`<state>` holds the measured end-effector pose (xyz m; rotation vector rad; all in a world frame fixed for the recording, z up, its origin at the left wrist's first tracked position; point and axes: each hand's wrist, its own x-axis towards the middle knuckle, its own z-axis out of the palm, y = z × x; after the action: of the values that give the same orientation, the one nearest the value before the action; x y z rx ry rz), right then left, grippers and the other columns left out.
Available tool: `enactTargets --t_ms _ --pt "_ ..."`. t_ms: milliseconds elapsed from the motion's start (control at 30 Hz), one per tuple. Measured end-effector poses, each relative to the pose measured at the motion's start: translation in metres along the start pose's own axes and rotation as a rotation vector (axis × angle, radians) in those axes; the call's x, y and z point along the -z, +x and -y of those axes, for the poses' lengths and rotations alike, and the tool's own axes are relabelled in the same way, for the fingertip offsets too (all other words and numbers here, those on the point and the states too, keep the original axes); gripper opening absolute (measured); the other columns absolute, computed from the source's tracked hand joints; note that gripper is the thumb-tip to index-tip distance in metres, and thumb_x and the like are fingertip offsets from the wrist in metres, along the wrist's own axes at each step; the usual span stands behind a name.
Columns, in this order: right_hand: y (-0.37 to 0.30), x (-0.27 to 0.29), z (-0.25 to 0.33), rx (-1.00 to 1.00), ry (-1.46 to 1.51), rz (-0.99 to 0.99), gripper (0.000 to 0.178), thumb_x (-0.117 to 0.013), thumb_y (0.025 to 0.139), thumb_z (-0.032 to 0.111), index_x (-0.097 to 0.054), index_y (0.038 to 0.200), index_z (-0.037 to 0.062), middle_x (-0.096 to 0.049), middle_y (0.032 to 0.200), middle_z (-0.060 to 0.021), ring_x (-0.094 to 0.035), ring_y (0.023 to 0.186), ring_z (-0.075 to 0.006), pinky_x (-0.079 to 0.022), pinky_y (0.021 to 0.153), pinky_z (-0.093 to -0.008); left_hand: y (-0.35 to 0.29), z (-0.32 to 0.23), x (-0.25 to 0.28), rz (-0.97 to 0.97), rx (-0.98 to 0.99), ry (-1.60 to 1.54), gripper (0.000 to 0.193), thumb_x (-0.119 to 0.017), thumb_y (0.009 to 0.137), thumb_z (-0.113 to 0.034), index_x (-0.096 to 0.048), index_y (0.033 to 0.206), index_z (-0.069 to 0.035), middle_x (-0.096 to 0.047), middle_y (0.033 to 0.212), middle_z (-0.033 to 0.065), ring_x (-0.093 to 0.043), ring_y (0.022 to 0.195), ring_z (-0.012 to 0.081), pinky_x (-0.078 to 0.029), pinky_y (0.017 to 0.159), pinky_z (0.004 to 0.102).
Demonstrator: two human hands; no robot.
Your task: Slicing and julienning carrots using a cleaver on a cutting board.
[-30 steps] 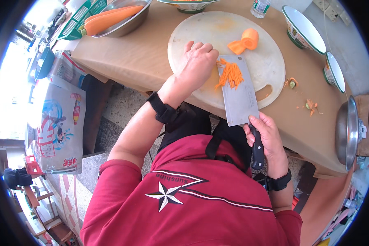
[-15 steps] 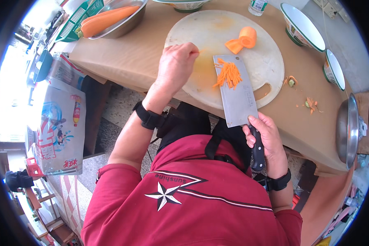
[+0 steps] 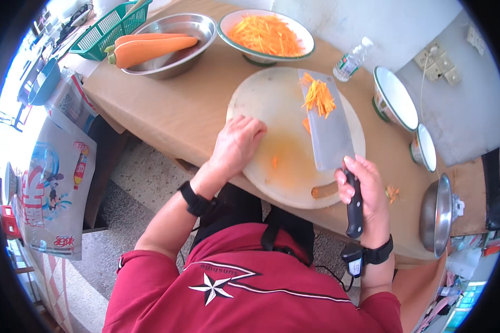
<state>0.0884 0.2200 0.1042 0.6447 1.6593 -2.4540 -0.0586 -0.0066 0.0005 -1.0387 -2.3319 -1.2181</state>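
My right hand [image 3: 364, 186] grips the black handle of a cleaver [image 3: 332, 139]. Its broad blade is held flat over the right part of a round white cutting board [image 3: 250, 94], with a small heap of carrot shreds [image 3: 319, 99] on it. A bit of carrot [image 3: 306, 125] peeks out at the blade's left edge; the rest is hidden under the blade. My left hand [image 3: 236, 145] is at the board's left edge, fingers curled together; whatever they may hold cannot be seen. Orange stain and a few scraps mark the board between my hands.
Beyond the board stands a white bowl [image 3: 223, 34] heaped with carrot shreds. To its left, whole carrots [image 3: 155, 51] lie in a steel basin [image 3: 205, 30] beside a green basket [image 3: 97, 41]. A plastic bottle [image 3: 351, 60], two enamel bowls [image 3: 395, 99] and another steel basin [image 3: 442, 216] line the right side.
The cleaver with its shreds has moved away from me, over the carrot piece. My view has tilted up, bringing the bowl of shreds into sight. My left hand stays curled.
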Motion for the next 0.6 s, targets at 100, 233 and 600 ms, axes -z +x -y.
enactTargets --t_ms 100,233,600 --pt "0.036 -0.007 0.034 0.072 -0.035 0.051 0.017 -0.059 0.096 0.019 -0.051 0.091 0.0052 -0.059 0.074 -0.0087 -0.049 0.048 -0.0078 -0.044 0.042 -0.022 -0.002 0.0 -0.001 -0.017 0.025 -0.032 0.005 -0.063 0.084 -0.007 -0.062 0.088 -0.004 -0.064 0.083 0.0109 -0.06 0.084 0.0305 -0.049 0.079 0.0384" --pt "0.08 -0.03 0.077 0.269 -0.25 0.024 0.017 -0.057 0.096 0.019 -0.052 0.092 0.0034 -0.058 0.074 -0.0062 -0.05 0.052 -0.0082 -0.044 0.045 -0.0236 0.0 -0.002 -0.001 -0.051 0.028 -0.057 0.006 -0.064 0.083 -0.006 -0.063 0.089 -0.004 -0.064 0.084 0.0103 -0.06 0.086 0.0295 -0.049 0.08 0.0384" --pt "0.171 -0.076 0.096 0.991 -1.886 -0.34 0.011 -0.052 0.09 0.008 -0.055 0.094 -0.0016 -0.064 0.085 -0.0231 -0.064 0.075 -0.0412 -0.051 0.068 -0.0466 0.0 0.004 -0.005 -0.105 0.02 -0.065 0.012 -0.066 0.08 -0.002 -0.063 0.09 -0.006 -0.062 0.084 0.0085 -0.059 0.086 0.0284 -0.049 0.08 0.0377"
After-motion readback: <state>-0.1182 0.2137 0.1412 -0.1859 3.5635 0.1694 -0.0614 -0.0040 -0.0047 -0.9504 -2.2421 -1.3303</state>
